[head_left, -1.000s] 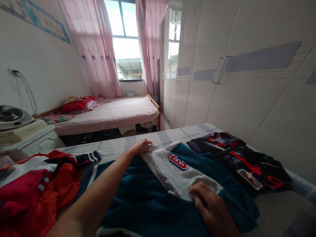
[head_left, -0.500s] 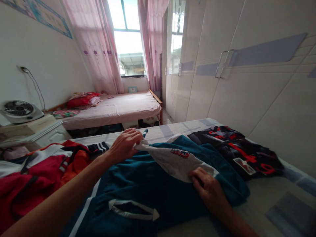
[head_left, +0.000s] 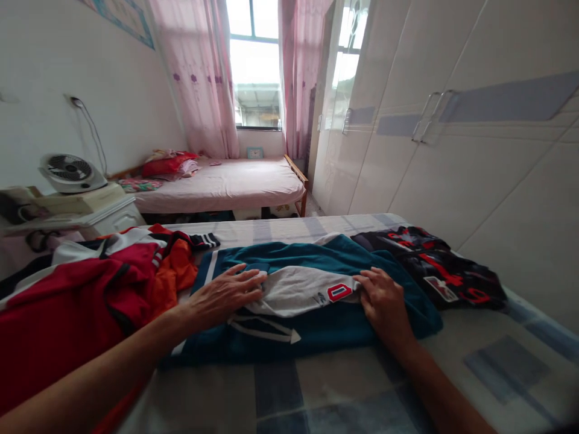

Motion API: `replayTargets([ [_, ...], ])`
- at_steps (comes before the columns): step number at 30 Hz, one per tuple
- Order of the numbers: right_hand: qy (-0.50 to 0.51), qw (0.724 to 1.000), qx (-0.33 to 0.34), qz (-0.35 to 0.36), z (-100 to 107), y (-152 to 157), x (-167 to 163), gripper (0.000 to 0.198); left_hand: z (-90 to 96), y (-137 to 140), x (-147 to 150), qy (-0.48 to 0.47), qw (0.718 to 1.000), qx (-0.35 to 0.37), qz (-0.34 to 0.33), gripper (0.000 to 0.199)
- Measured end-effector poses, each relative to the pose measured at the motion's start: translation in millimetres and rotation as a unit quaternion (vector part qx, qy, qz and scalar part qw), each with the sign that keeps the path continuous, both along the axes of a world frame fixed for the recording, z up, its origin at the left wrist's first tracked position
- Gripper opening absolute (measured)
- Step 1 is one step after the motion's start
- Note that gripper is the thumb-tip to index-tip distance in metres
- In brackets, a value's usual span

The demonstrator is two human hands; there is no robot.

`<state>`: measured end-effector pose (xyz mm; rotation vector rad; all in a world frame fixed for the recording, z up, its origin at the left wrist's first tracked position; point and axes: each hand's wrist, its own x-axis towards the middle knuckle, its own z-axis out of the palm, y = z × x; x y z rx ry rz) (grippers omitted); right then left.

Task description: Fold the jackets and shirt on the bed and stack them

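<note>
A teal sweatshirt [head_left: 303,256] lies on the bed in front of me, its grey sleeve [head_left: 289,292] laid across the body. On the sleeve is a red and white letter patch [head_left: 339,293]. My left hand [head_left: 228,288] rests on the cuff end at the left, fingers stretched out and open. At the sleeve's other end, my right hand [head_left: 384,301] presses on the cloth with bent, slightly parted fingers. A white-edged pocket [head_left: 271,330] shows below the sleeve. The sweatshirt's lower part is folded up or drawn away from me.
Red, orange and white clothes [head_left: 113,271] are heaped at the left. A dark garment with red print [head_left: 434,265] lies folded at the right. Beyond stand a second bed [head_left: 235,181], a fan [head_left: 70,172] on a cabinet, and a white wardrobe [head_left: 452,181].
The grey sleeve, lifted at its left end before, now lies flat across the sweatshirt. My left hand has come down and opened. The sweatshirt's near edge has moved away, baring checked sheet.
</note>
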<state>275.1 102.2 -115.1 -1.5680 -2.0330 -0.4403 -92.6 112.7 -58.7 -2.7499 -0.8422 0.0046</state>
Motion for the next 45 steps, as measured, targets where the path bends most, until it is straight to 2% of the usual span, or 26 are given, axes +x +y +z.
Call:
replayTargets([
  [5,0.018,1.0,-0.009,0.017,-4.0,6.1,3.0,0.023,-4.8,0.4,-3.2,0.047,0.996,0.07,0.02,0.037],
  [9,0.028,0.999,0.028,0.025,-1.7,1.2,8.1,0.018,0.3,-7.6,-11.2,-0.006,0.983,0.182,0.018,0.014],
  [11,0.031,0.997,0.064,0.032,0.8,-3.4,10.8,0.018,5.0,-17.2,-17.5,-0.04,0.978,0.203,0.01,0.01],
  [13,0.022,0.996,0.075,0.051,2.3,-7.7,12.8,0.016,6.1,-29.4,-24.1,-0.054,0.983,0.178,0.006,0.012],
  [17,-0.009,0.995,0.031,0.092,3.9,-12.7,13.3,0.014,-5.7,-49.4,-34.6,-0.027,0.992,0.108,0.059,0.023],
  [23,-0.006,0.993,0.043,0.106,13.8,-25.6,11.8,0.016,-26.0,-67.0,-45.6,-0.04,0.979,0.137,0.144,0.044],
  [25,-0.022,0.992,-0.018,0.123,15.0,-32.4,14.2,0.018,-27.4,-75.9,-50.7,-0.052,0.983,0.085,0.156,0.056],
  [27,-0.043,0.984,-0.105,0.14,16.7,-36.0,18.0,0.025,-23.4,-82.5,-56.0,-0.066,0.984,0.002,0.165,0.064],
  [29,-0.042,0.977,-0.157,0.137,22.8,-32.2,21.8,0.029,-13.5,-80.8,-58.7,-0.089,0.976,-0.059,0.189,0.06],
  [32,-0.01,0.984,-0.153,0.095,42.1,-5.0,24.7,0.028,6.1,-54.4,-52.2,-0.142,0.958,-0.075,0.237,0.04],
  [34,0.02,0.987,-0.147,0.065,55.8,28.3,24.6,0.03,14.6,-22.7,-41.5,-0.172,0.945,-0.058,0.273,0.039],
  [36,0.052,0.983,-0.172,0.034,63.8,68.9,23.9,0.034,14.8,14.2,-30.6,-0.182,0.927,-0.033,0.327,0.04],
  [39,0.085,0.969,-0.233,-0.009,61.8,128.2,21.9,0.042,-0.2,64.5,-22.6,-0.175,0.901,-0.002,0.397,0.04],
  [41,0.1,0.961,-0.256,-0.022,54.2,158.0,18.6,0.044,-16.2,87.4,-24.3,-0.173,0.891,0.01,0.419,0.042],
  [45,0.147,0.944,-0.294,-0.028,39.3,186.2,6.3,0.041,-48.4,104.7,-35.3,-0.171,0.879,0.015,0.446,0.043],
])
